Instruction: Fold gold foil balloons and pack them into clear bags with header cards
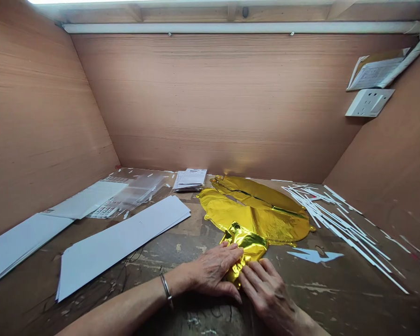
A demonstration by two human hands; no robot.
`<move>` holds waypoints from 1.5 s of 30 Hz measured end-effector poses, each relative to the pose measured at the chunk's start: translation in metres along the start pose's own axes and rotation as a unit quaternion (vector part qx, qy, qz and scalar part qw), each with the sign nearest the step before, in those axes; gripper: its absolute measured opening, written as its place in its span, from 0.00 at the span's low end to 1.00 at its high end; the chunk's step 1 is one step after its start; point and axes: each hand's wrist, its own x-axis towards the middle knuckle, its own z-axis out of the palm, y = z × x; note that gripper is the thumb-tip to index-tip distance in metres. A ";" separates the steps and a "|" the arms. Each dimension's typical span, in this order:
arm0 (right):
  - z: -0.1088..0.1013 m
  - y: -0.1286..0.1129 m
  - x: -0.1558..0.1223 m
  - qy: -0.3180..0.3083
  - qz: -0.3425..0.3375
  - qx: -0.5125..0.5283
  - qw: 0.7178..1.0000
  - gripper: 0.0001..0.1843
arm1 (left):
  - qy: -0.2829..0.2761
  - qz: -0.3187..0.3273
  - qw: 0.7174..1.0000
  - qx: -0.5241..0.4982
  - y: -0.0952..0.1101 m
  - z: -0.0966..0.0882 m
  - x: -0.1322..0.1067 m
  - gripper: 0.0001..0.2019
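A crumpled gold foil balloon (247, 242) lies on the worn wooden table (182, 242), partly folded up. My left hand (213, 273), with a metal bracelet on the wrist, presses its fingers flat on the near left part of the folded foil. My right hand (266, 289) pinches the foil's near edge with fingers together. Behind it lies a pile of flat gold foil balloons (259, 207).
A stack of white cards (119, 240) lies to the left, more white sheets (17, 242) and clear bags (136, 191) farther left. Several white straws (339, 219) are spread at the right. A small paper stack (191, 179) sits at the back. A wall socket (369, 102) hangs on the right panel.
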 end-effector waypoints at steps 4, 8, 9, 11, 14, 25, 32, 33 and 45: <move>-0.003 0.003 -0.006 0.035 0.153 0.116 0.981 0.13 | -0.015 -0.032 0.999 -0.042 -0.011 -0.005 -0.005 0.36; -0.012 0.014 -0.007 -0.022 0.339 0.226 0.913 0.11 | 0.050 -0.077 0.987 -0.128 -0.024 0.003 -0.007 0.28; -0.013 0.016 -0.005 -0.037 0.380 0.250 0.890 0.11 | 0.084 -0.094 0.980 -0.154 -0.026 0.007 -0.005 0.24; -0.013 0.020 0.002 -0.047 0.446 0.286 0.847 0.10 | 0.155 -0.140 0.956 -0.206 -0.028 0.014 0.002 0.16; -0.006 0.029 0.012 -0.044 0.528 0.312 0.789 0.06 | 0.216 -0.209 0.916 -0.264 -0.029 0.019 0.017 0.09; 0.009 0.055 0.030 -0.123 0.631 0.388 0.661 0.08 | 0.234 -0.010 0.972 -0.015 -0.028 0.002 0.003 0.19; 0.000 0.066 0.039 -0.195 0.649 0.431 0.596 0.09 | 0.121 0.146 0.915 0.356 -0.008 0.015 0.007 0.14; 0.000 0.068 0.039 -0.209 0.650 0.430 0.590 0.07 | 0.119 0.141 0.907 0.379 -0.009 0.017 0.012 0.14; -0.027 0.057 0.028 -0.161 0.574 0.298 0.745 0.13 | 0.076 0.111 0.874 0.467 -0.011 0.008 0.030 0.14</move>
